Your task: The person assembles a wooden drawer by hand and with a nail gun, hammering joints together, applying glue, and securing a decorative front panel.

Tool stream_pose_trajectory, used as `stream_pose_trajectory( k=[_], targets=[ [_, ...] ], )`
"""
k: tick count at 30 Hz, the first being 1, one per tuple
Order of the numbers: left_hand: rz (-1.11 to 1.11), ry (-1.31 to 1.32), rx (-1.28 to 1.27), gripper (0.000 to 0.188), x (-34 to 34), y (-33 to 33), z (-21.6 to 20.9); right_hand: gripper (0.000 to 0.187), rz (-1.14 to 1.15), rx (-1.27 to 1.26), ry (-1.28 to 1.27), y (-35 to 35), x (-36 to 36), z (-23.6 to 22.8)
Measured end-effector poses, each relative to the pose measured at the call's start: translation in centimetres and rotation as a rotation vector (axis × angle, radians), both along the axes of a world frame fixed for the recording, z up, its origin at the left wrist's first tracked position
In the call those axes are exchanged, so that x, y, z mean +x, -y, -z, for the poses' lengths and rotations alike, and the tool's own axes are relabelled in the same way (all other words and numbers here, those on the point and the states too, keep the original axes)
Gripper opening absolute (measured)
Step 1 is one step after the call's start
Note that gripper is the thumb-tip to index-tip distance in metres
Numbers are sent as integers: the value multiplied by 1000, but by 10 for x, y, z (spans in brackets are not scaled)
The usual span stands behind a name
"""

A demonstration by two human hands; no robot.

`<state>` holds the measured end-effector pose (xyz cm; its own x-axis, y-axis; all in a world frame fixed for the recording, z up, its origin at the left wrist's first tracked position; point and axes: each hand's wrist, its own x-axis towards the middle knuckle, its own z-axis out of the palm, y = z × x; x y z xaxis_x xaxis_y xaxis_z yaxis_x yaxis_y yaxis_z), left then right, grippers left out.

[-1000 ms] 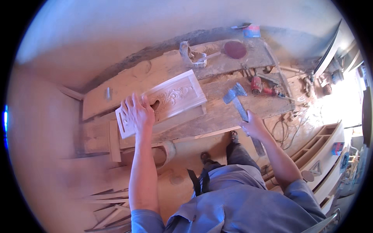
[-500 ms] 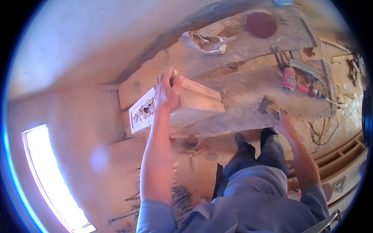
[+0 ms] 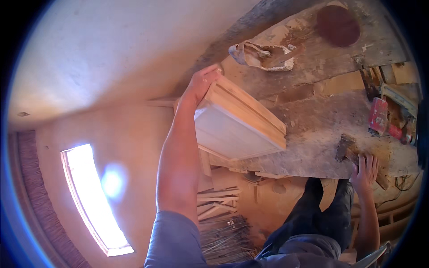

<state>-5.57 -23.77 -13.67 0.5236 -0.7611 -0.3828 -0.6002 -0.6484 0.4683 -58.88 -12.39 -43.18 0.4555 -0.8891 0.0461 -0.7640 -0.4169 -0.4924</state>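
Observation:
A pale wooden drawer (image 3: 239, 131) stands tilted on the workbench, its flat bottom panel facing me. My left hand (image 3: 202, 85) grips its upper far corner, fingers wrapped over the edge of the front. The drawer's carved front is turned away from sight. To the right, my right hand (image 3: 365, 172) lies over the handle of a hammer (image 3: 346, 147) at the bench's near edge. Those fingers look stretched out across the handle rather than closed round it. The dark hammer head points toward the drawer, and the handle's end shows beyond my hand.
On the dusty workbench (image 3: 313, 116) lie a torn whitish bag (image 3: 268, 58), a dark red disc (image 3: 338, 26) and a red power tool (image 3: 379, 116). Metal rods (image 3: 228, 236) and wood strips (image 3: 219, 198) are piled on the floor. A bright window (image 3: 96, 201) is at left.
My left hand has tipped and turned the drawer, so its carved front no longer shows and its bottom does. My right hand's fingers have straightened over the hammer handle. The whole view has shifted left.

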Motion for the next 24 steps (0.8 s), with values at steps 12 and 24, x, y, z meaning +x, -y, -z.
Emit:
stream_pose_trajectory(
  k=[12, 24],
  targets=[
    [-15, -38, 33, 63, 21, 10, 8, 47, 25, -135, 38, -14, 1, 16],
    [65, 15, -34, 52, 43, 0, 21, 48, 31, -244, 124, -11, 3, 4]
  ],
)
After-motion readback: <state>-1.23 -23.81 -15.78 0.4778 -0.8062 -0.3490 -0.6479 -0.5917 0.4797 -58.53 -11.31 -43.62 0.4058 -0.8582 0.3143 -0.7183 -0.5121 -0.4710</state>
